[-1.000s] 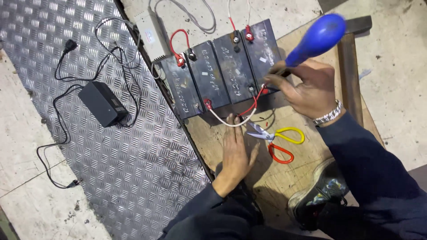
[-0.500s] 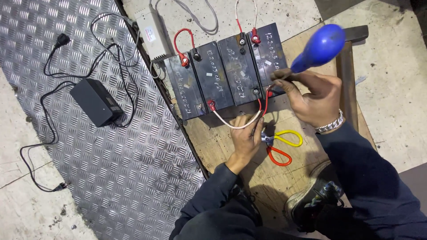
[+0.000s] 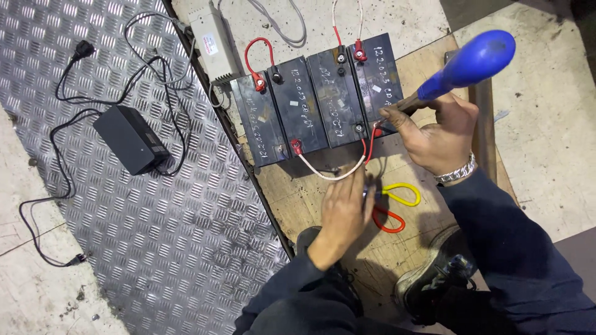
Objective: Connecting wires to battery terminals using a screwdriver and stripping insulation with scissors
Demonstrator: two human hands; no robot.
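Note:
Several black batteries stand side by side on a wooden board, linked by red and white wires. My right hand grips a blue-handled screwdriver with its tip at a terminal on the rightmost battery. My left hand rests flat on the board, covering the blades of scissors with a yellow and a red loop. A white jumper wire curves just above that hand.
A black power adapter with its coiled cable lies on the steel tread plate at left. A white box-shaped unit sits behind the batteries. My shoe rests on the board's near end.
The view has shifted closer to the batteries. My left hand slid right onto the scissors. My right hand keeps the screwdriver at the rightmost battery.

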